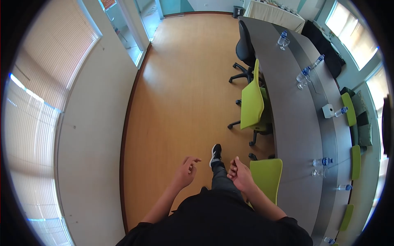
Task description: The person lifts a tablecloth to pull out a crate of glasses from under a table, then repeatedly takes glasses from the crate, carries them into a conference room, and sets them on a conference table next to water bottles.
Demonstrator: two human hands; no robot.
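My left hand is held out in front of my body above the wooden floor, its fingers loosely bent and apart with nothing in them. To its right, my right hand is curled with its fingers drawn together, and I see nothing in it. The right hand is nearest to a lime-green chair but does not appear to touch it. Between the hands, one leg in dark trousers stretches forward, ending in a black shoe with a white sole.
A long grey table runs along the right, bearing water bottles, glasses and a white tissue box. Another green chair and a black chair stand beside it. Wooden floor extends ahead, with a wall on the left.
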